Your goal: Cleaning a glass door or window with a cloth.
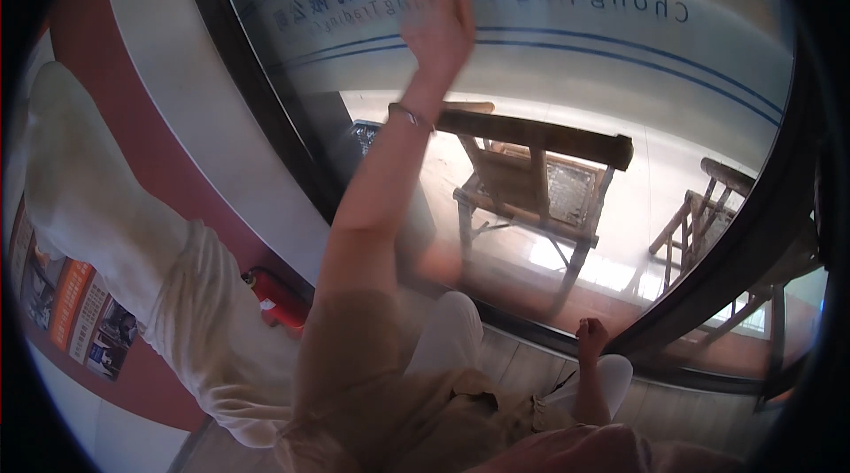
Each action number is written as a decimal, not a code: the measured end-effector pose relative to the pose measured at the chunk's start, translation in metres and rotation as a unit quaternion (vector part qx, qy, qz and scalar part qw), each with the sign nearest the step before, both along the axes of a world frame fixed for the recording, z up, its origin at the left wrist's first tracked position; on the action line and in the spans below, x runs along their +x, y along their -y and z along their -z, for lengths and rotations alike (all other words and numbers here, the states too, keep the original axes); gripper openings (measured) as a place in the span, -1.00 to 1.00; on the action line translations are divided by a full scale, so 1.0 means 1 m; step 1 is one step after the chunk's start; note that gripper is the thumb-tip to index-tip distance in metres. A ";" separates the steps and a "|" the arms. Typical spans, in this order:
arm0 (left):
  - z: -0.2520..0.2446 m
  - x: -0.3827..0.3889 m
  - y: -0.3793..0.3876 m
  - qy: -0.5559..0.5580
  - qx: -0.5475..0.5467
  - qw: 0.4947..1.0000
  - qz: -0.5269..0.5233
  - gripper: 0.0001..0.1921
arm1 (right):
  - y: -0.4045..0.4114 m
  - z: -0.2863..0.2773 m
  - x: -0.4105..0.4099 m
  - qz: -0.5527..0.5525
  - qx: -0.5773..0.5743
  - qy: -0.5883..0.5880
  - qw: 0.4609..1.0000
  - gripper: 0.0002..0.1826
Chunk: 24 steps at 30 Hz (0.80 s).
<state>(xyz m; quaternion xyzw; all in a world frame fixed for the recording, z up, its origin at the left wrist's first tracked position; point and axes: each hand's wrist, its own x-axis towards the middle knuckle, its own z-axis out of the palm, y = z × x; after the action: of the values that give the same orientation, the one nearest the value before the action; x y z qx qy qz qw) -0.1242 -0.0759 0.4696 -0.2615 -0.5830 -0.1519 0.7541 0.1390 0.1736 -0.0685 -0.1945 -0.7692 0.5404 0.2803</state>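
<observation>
My left hand (441, 24) is raised in front of a large glass pane (564, 64) and is blurred. Its fingers look curled, with nothing visible in them; whether it touches the glass cannot be told. A thin bracelet (412, 115) circles that wrist. Lower right, my right hand (592, 335) makes a small fist near my right knee (616, 377), close to the dark lower frame of the glass, and no held thing shows. Reversed lettering and blue stripes mark the pane. Through it a bamboo chair (531, 187) is seen from behind.
A red fire extinguisher (275, 300) stands by the red and white wall at left. Large pale folded fabric (166, 260) covers much of that side, near a poster (73, 313). Another bamboo chair (697, 227) is at right. Dark frames (717, 260) border the glass.
</observation>
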 end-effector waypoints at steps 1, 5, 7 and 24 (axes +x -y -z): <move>-0.015 0.000 0.001 -0.001 0.032 0.999 0.013 -0.80 | -0.002 0.005 0.000 0.011 -0.009 -0.006 1.000 -0.76; 0.006 0.018 -0.024 0.025 0.019 0.999 0.022 -0.80 | -0.002 0.002 -0.004 0.005 -0.003 -0.008 1.000 -0.77; 0.059 0.026 -0.044 0.030 -0.076 0.994 0.076 -0.82 | -0.001 -0.001 -0.002 0.003 0.017 -0.008 1.000 -0.78; 0.162 0.043 -0.060 0.121 -0.196 0.972 0.036 -0.78 | 0.006 -0.011 0.002 -0.004 -0.038 -0.004 0.999 -0.77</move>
<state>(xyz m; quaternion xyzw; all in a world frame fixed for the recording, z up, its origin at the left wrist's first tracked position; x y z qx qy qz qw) -0.0810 -0.0160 0.3078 -0.4049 -0.6786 -0.0924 0.6059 0.1410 0.1675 -0.0576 -0.2002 -0.7479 0.5708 0.2735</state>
